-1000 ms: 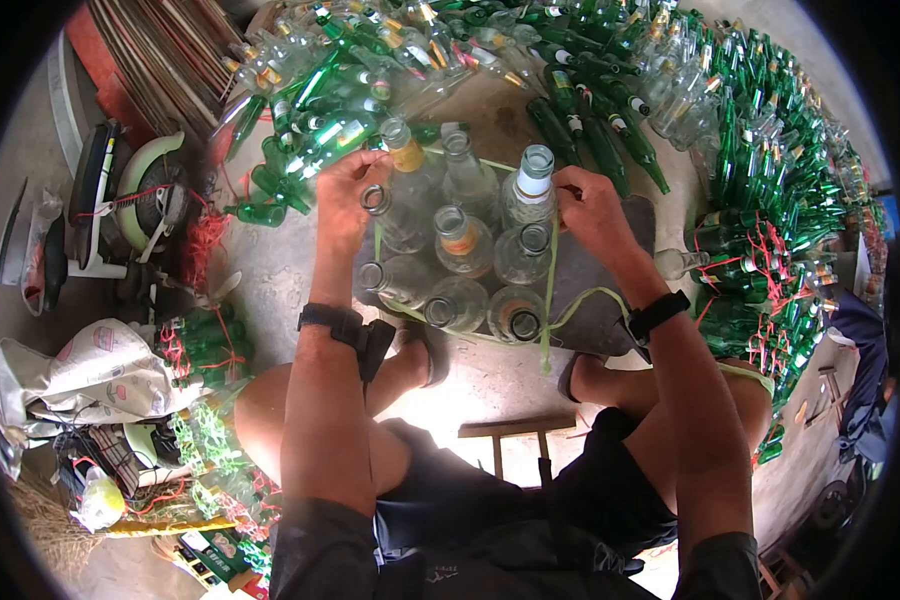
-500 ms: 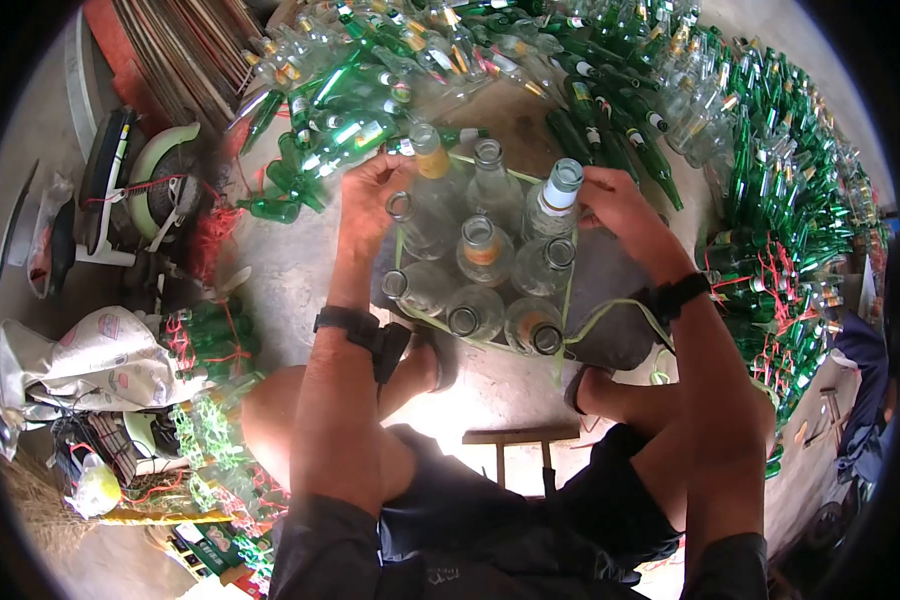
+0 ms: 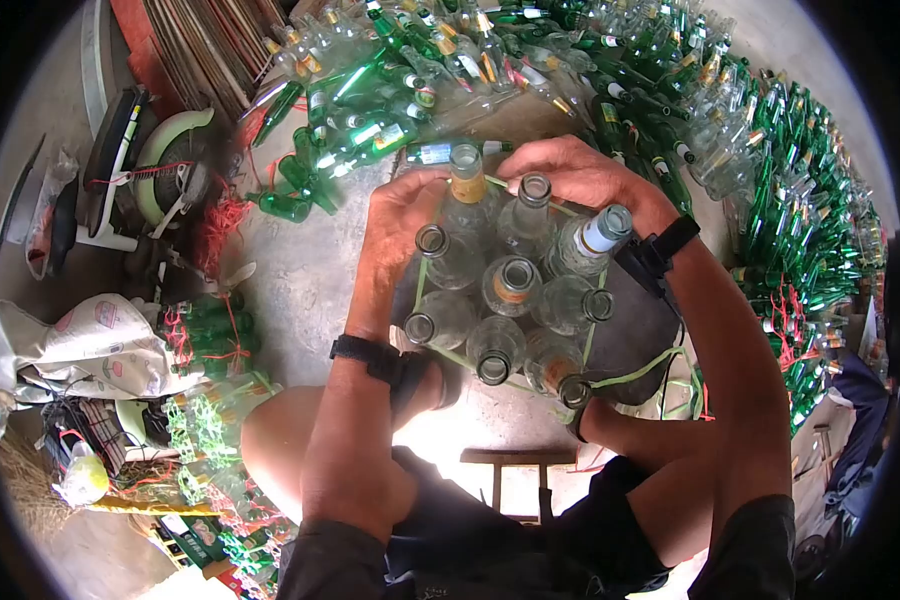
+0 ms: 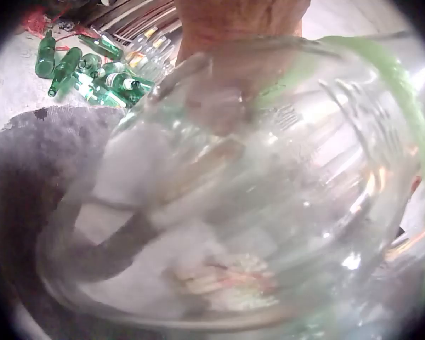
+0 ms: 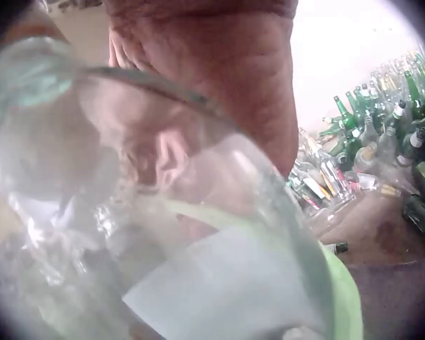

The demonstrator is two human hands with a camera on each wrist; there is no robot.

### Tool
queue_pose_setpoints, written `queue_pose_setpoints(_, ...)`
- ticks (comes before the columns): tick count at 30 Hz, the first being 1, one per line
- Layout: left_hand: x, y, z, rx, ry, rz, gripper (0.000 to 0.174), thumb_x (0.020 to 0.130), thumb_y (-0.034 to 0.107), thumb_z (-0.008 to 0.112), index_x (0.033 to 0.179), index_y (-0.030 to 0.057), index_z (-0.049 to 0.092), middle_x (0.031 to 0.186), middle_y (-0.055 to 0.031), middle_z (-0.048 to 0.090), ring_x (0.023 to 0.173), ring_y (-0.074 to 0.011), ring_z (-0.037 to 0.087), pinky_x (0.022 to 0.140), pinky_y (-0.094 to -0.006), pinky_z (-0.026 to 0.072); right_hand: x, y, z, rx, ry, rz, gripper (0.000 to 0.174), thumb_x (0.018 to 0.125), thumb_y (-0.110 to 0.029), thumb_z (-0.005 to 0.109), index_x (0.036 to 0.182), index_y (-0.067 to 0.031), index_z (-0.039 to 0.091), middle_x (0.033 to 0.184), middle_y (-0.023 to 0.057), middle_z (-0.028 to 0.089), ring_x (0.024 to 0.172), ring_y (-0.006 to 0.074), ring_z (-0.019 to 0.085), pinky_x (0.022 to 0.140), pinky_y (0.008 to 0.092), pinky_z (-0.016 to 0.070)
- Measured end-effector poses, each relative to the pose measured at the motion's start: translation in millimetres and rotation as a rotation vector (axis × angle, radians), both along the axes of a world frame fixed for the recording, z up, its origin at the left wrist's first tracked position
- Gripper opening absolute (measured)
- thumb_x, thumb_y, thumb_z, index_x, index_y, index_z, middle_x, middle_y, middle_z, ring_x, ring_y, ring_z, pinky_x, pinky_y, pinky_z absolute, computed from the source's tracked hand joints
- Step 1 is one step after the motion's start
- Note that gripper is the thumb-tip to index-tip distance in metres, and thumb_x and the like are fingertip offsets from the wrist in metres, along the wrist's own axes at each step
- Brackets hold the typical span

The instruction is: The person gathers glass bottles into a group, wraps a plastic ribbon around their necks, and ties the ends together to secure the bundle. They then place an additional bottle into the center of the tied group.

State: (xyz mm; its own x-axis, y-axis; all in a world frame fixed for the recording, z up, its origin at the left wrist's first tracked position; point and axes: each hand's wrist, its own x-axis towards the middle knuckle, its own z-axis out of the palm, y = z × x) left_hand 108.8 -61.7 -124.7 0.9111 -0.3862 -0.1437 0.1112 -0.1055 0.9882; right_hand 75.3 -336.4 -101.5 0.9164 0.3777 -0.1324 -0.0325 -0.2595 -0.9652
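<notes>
A cluster of clear glass bottles (image 3: 511, 286) stands upright on a dark round surface, ringed by a light green plastic strap (image 3: 420, 277). At the cluster's far left my left hand (image 3: 402, 220) pinches the strap behind a bottle with a yellow label (image 3: 468, 190). My right hand (image 3: 575, 178) reaches over the far side and pinches the strap near that same bottle, its fingertips partly hidden. A blue-and-white-labelled bottle (image 3: 602, 232) leans outward beneath the right wrist. In each wrist view a blurred bottle (image 4: 269, 212) fills the foreground, with the strap (image 5: 347, 290) curving past it.
Heaps of green and clear bottles (image 3: 770, 150) lie across the back and right. Tied green bottles (image 3: 210, 335) and a white sack (image 3: 100, 345) are at the left. The strap's loose tail (image 3: 640, 372) trails rightward. A small wooden stool (image 3: 518, 458) stands between the legs.
My right hand has moved from the cluster's right side to its far side, leftward along the strap. The left hand stays by the yellow-labelled bottle. The cluster sits further right in view.
</notes>
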Motion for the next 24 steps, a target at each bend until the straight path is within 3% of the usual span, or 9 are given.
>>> queue_pose_setpoints(2, -0.8, 1.0, -2.0, -0.010, -0.115, -0.025, 0.019, 0.097, 0.014, 0.063, 0.108, 0.0054, 0.076, 0.081, 0.0010, 0.067, 0.068, -0.0066, 0.057, 0.061, -0.0241, 0.0472, 6.7, 7.7, 0.1, -0.057, -0.058, 0.017, 0.027, 0.092, -0.017, 0.068, 0.111, 0.0019, 0.070, 0.092, 0.0024, 0.068, 0.087, 0.0118, 0.061, 0.077, 0.0297, 0.0496)
queue_pose_setpoints(4, -0.4, 0.7, 0.2, 0.015, -0.066, -0.005, 0.019, 0.098, 0.015, 0.062, 0.108, 0.0055, 0.076, 0.079, 0.0013, 0.066, 0.065, -0.0064, 0.056, 0.059, -0.0241, 0.0461, 10.8, 11.6, -1.5, -0.057, -0.089, 0.086, 0.032, 0.092, -0.016, 0.068, 0.118, 0.0037, 0.069, 0.104, 0.0088, 0.072, 0.097, 0.0160, 0.066, 0.088, 0.0322, 0.0525)
queue_pose_setpoints(7, -0.6, -0.2, -1.4, 0.026, -0.019, 0.016, 0.019, 0.099, 0.015, 0.061, 0.106, 0.0055, 0.076, 0.075, 0.0023, 0.064, 0.062, -0.0057, 0.054, 0.056, -0.0240, 0.0441, 15.2, 12.9, -5.2, -0.057, -0.086, 0.083, 0.034, 0.092, -0.016, 0.068, 0.117, 0.0062, 0.069, 0.104, 0.0087, 0.072, 0.097, 0.0154, 0.066, 0.088, 0.0318, 0.0526)
queue_pose_setpoints(15, 0.4, -0.9, -0.9, 0.062, -0.006, 0.012, 0.020, 0.100, 0.016, 0.060, 0.106, 0.0049, 0.075, 0.071, 0.0038, 0.062, 0.060, -0.0044, 0.052, 0.054, -0.0236, 0.0427, 17.6, 17.9, -15.8, -0.103, -0.141, 0.045, 0.028, 0.090, -0.014, 0.067, 0.110, 0.0055, 0.071, 0.093, 0.0071, 0.072, 0.086, 0.0118, 0.066, 0.080, 0.0289, 0.0532)
queue_pose_setpoints(18, 0.4, -4.0, 3.5, 0.121, 0.018, -0.011, 0.020, 0.103, 0.018, 0.060, 0.107, 0.0043, 0.073, 0.078, 0.0029, 0.064, 0.063, -0.0064, 0.054, 0.058, -0.0234, 0.0461, 17.3, 18.2, -24.8, -0.074, -0.131, 0.018, 0.025, 0.090, -0.012, 0.067, 0.106, 0.0065, 0.071, 0.089, 0.0060, 0.071, 0.083, 0.0109, 0.065, 0.078, 0.0281, 0.0529)
queue_pose_setpoints(24, 2.9, -3.8, -10.3, 0.151, -0.042, 0.045, 0.021, 0.098, 0.016, 0.061, 0.106, 0.0013, 0.073, 0.071, -0.0011, 0.064, 0.058, -0.0077, 0.055, 0.053, -0.0263, 0.0454, 22.0, 19.6, -35.8, -0.087, -0.141, 0.008, 0.020, 0.090, -0.009, 0.066, 0.101, 0.0079, 0.070, 0.085, 0.0040, 0.069, 0.081, 0.0105, 0.064, 0.077, 0.0275, 0.0521)
